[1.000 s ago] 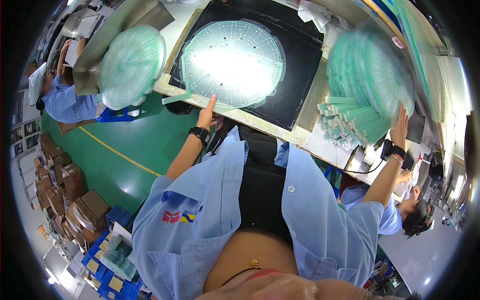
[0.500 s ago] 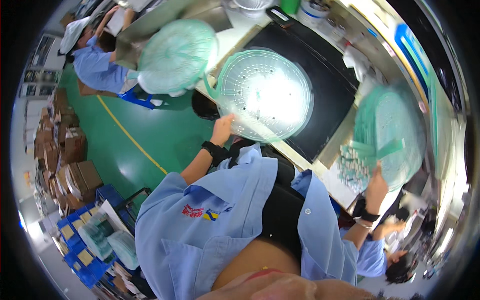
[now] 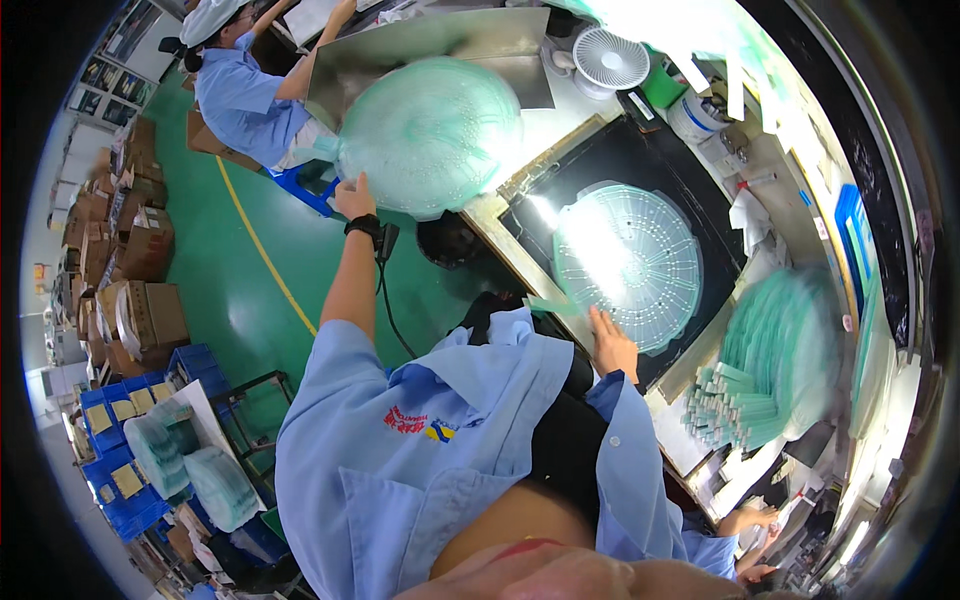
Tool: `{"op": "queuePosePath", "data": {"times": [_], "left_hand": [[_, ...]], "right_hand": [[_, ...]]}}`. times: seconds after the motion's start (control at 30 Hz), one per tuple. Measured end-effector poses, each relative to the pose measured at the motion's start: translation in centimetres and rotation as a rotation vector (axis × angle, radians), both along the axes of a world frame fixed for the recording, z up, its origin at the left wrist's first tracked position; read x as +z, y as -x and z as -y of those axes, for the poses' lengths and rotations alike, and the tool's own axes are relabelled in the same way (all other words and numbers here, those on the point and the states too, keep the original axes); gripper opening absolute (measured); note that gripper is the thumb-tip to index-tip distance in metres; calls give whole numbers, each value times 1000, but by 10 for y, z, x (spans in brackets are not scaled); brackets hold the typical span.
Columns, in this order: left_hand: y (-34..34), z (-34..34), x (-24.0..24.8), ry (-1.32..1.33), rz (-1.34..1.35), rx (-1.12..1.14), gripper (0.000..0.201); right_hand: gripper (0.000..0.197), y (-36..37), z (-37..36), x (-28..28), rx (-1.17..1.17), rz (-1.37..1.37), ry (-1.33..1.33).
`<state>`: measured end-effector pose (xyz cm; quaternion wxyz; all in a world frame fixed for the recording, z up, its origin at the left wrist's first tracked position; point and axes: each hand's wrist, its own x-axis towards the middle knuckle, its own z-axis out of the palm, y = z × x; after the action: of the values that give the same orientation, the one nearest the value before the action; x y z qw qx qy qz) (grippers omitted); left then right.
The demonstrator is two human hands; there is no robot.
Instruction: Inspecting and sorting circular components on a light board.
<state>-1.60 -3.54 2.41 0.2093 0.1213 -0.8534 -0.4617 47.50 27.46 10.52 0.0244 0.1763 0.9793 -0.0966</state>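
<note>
A thin round translucent sheet (image 3: 655, 265) with radial lines, small dots and a side tab lies on a black work surface (image 3: 540, 200). My right hand (image 3: 613, 347) is at its near edge, fingers closed on the rim beside the tab. Farther left, a stack of similar greenish round sheets (image 3: 430, 130) overhangs the bench edge. My left hand (image 3: 354, 197) reaches out to the near left rim of that stack, its fingers closed on a sheet's edge; the fingertips are partly hidden. To the right stands another stack of round sheets (image 3: 785, 350), its many tabs pointing toward me.
Behind the black surface are a small white fan (image 3: 610, 60), a dark phone-like device (image 3: 638, 108) and a white tub (image 3: 692, 118). A metal panel (image 3: 440, 40) rises behind the left stack. A co-worker (image 3: 245, 85) sits at far left. Cartons (image 3: 145, 320) line the floor.
My left hand has carried a sheet from the black surface left to the left stack. My right hand has moved left from the right stack, and another sheet now lies on the black surface.
</note>
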Motion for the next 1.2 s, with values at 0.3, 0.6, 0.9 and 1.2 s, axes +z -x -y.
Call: {"op": "queuePosePath", "data": {"times": [0.3, 0.6, 0.9, 1.2], "left_hand": [[0, -25, 0, -158, 113, 270, 80], [-37, -73, -7, -948, 333, 142, 92], [-107, -23, -34, -787, 550, -191, 50], [-298, 28, -117, 52, 1027, -1234, 40]], "right_hand": [[68, 34, 18, 16, -3, 114, 56], [64, 22, 22, 3, -138, -70, 92], [52, -30, -13, 22, -295, -270, 144], [42, -202, -131, 145, -609, -364, -207]]}}
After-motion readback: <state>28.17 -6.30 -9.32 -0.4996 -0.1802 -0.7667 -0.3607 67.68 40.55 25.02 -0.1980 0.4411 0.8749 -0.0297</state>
